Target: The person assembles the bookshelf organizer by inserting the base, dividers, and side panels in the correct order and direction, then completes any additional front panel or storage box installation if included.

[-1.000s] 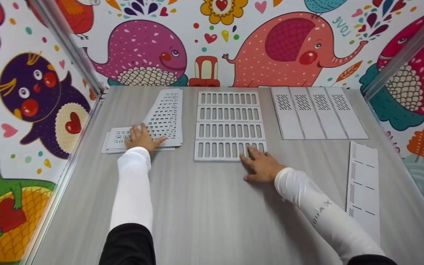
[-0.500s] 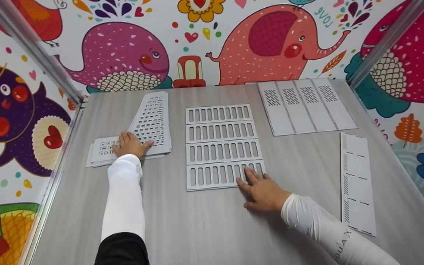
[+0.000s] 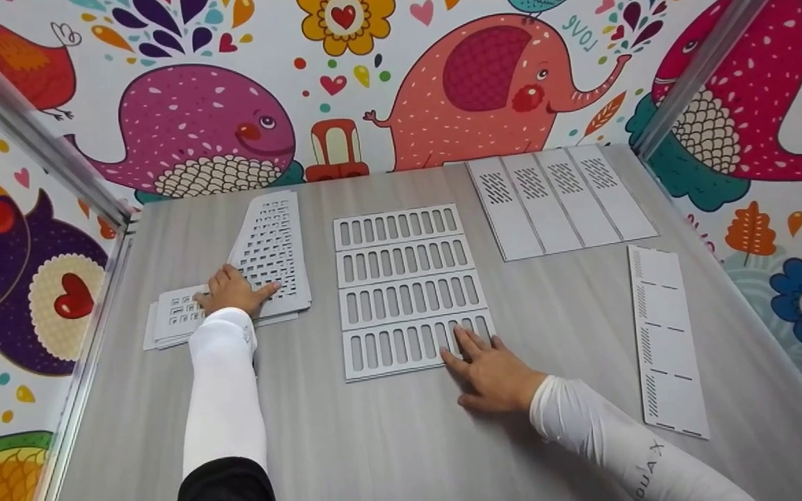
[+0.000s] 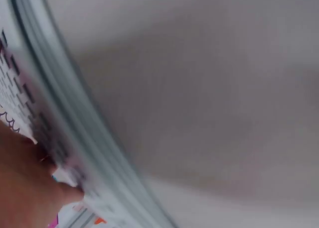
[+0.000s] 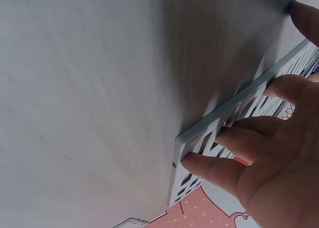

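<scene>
In the head view my left hand (image 3: 232,291) rests, fingers spread, on a stack of white L-shaped perforated panels (image 3: 182,313) at the left. My right hand (image 3: 495,376) touches the lower right corner of a white slotted panel (image 3: 408,307), which has rows of rounded slots and lies at the middle. The left wrist view shows my left hand (image 4: 25,183) at the layered edges of the panel stack (image 4: 94,138). In the right wrist view the fingertips of my right hand (image 5: 274,148) lie on the slotted panel (image 5: 239,106) near its edge.
Panels with slanted slots (image 3: 561,202) lie at the back right of the wood-grain table (image 3: 345,445). A long narrow panel (image 3: 665,341) is at the right. Metal posts and a cartoon-printed wall (image 3: 345,83) stand around the table.
The slotted panel has come nearer to the table's front, with my right hand still at its corner. My left hand stays on its stack. The head view has shifted and tilted.
</scene>
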A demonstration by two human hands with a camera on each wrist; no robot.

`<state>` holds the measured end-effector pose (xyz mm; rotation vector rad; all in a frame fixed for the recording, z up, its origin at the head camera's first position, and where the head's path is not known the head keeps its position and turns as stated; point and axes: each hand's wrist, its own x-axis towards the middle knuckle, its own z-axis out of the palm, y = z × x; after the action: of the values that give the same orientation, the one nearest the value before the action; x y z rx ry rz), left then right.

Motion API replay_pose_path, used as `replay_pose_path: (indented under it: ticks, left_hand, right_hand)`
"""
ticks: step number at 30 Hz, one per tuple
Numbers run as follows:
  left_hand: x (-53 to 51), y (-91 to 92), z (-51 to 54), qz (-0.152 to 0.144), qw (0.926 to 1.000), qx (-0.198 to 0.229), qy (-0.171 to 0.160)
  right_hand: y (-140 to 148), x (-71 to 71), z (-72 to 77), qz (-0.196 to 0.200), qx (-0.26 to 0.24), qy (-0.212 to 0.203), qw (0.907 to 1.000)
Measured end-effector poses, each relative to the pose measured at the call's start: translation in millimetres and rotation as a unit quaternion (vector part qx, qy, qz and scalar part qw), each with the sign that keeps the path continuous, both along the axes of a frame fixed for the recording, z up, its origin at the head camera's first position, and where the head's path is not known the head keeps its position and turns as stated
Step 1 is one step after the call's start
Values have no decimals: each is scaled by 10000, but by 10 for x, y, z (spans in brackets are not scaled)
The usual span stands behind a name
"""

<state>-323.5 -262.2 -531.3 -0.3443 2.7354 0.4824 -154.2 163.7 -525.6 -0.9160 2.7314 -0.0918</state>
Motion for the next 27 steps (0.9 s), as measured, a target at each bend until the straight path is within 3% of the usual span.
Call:
replay_pose_path:
  ticks: [4, 10, 16, 19, 22, 27]
  left_hand:
    - [9, 4, 72, 304, 9990, -120, 309]
    - [75, 13, 201, 770, 9959, -226, 413]
    - [94, 168, 511, 715, 9860, -360, 1461]
    - [71, 333, 738, 824, 9838, 113, 1589]
    - [36, 505, 956, 882, 9834, 602, 1466]
    - [2, 790, 1188, 708, 9742, 1409, 1613]
  right_hand:
    - [3, 0, 8, 0, -55, -10, 10000]
    - [9, 14, -35, 48, -218, -123, 9997]
    - [2, -2, -25, -126, -203, -303, 9993]
    - [-15, -16, 39, -284, -174, -704, 9970]
    - [-65, -43, 153, -342, -359, -1035, 9934]
    - [-230, -144, 400, -175, -991, -724, 9923]
